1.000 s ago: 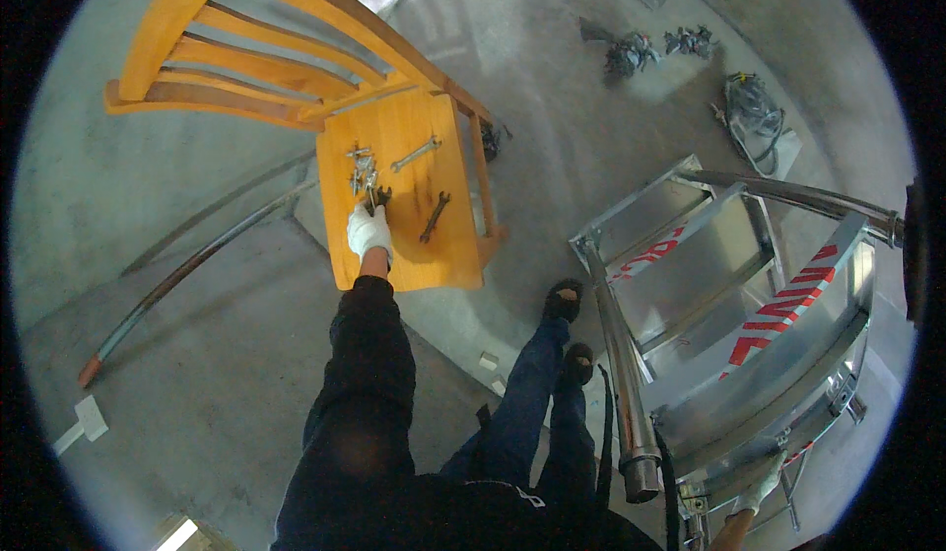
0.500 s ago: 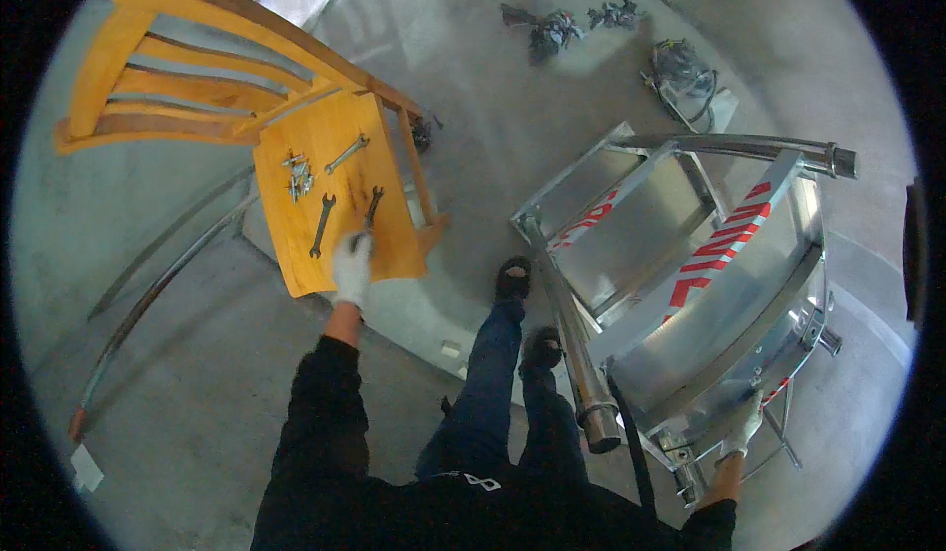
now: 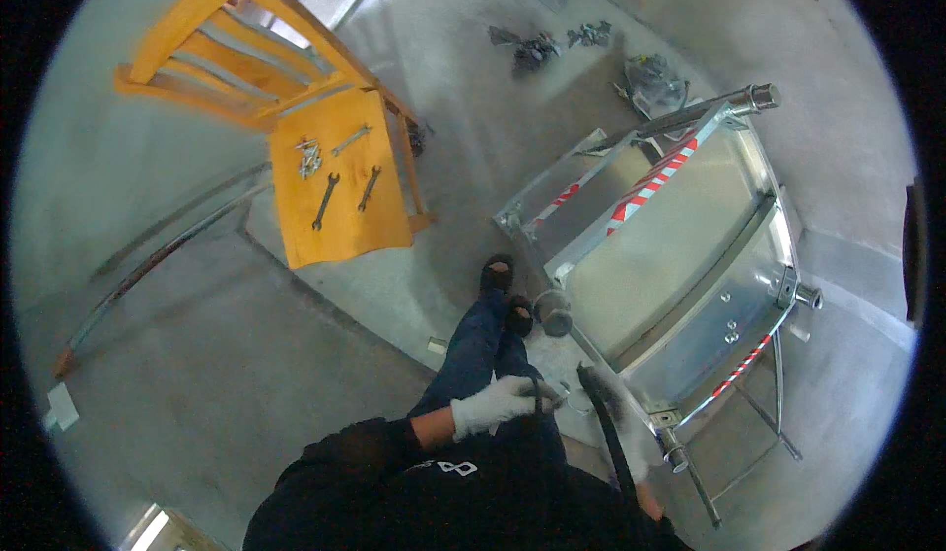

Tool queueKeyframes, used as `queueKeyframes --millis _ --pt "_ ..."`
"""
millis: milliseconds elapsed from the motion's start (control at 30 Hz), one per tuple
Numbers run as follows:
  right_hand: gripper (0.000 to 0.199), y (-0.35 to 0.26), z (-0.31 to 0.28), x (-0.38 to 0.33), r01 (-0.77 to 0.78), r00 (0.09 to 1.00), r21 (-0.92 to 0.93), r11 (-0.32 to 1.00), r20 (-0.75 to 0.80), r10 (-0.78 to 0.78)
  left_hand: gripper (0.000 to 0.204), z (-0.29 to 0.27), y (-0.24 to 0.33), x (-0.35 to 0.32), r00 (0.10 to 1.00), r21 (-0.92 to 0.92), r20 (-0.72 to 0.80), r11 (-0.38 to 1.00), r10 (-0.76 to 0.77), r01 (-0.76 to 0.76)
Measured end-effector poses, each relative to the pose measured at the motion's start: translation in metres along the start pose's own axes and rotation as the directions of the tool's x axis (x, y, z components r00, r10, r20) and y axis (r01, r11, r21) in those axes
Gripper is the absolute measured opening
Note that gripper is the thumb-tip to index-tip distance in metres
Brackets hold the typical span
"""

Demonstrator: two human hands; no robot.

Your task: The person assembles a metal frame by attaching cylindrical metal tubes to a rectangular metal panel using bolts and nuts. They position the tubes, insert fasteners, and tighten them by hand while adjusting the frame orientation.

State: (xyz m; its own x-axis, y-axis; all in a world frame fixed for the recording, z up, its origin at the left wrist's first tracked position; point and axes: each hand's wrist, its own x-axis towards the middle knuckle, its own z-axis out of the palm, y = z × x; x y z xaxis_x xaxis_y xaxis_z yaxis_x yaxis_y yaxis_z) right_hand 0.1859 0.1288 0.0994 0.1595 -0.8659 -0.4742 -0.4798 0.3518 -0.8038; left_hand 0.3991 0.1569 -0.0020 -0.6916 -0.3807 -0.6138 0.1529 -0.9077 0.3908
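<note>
At lower centre, I couldn't tell how left hand (image 3: pixel 498 405) and right hand (image 3: pixel 639 455) gripped; bolts (image 3: pixel 731 325) seemingly sat in the metal frame (image 3: pixel 680 351), loose fasteners (image 3: pixel 310 162) on the upper-left chair (image 3: pixel 340 242).

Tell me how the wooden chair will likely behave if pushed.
The wooden chair would probably move stiffly as one piece, given its rigid-looking build. The wrenches and small metal parts seem to lie loose on top, so a sharp push might slide or scatter them.
</note>
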Motion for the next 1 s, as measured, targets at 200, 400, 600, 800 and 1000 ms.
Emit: queueKeyframes --millis 200,400,600,800,1000 --pt "0.029 0.036 0.056 -0.029 -0.291 0.957 0.556 0.779 0.161 0.242 0.031 0.023 -0.05 -0.015 0.975 -0.191 0.082 0.964 0.206 -0.187" --pt "0.031 0.051 0.057 -0.024 -0.289 0.864 0.766 0.575 -0.05 0.501 0.038 -0.127 0.024 -0.026 0.742 0.756 -0.492 0.646 0.455 0.106" --pt "0.033 0.095 0.11 -0.027 -0.524 0.769 0.643 0.558 0.076 0.635 0.033 -0.355 0.117 -0.043 0.028 0.706 -0.614 0.533 0.789 0.467" --pt "0.03 0.128 0.15 -0.041 -0.603 0.672 0.63 0.49 0.07 0.737 0.035 -0.385 0.137 -0.008 0.286 0.618 -0.696 0.348 0.658 0.705" --pt "0.03 0.091 0.147 -0.025 -0.575 0.609 0.66 0.484 -0.049 0.791 0.039 -0.391 0.122 0.012 0.029 0.508 -0.704 0.475 0.71 0.719"
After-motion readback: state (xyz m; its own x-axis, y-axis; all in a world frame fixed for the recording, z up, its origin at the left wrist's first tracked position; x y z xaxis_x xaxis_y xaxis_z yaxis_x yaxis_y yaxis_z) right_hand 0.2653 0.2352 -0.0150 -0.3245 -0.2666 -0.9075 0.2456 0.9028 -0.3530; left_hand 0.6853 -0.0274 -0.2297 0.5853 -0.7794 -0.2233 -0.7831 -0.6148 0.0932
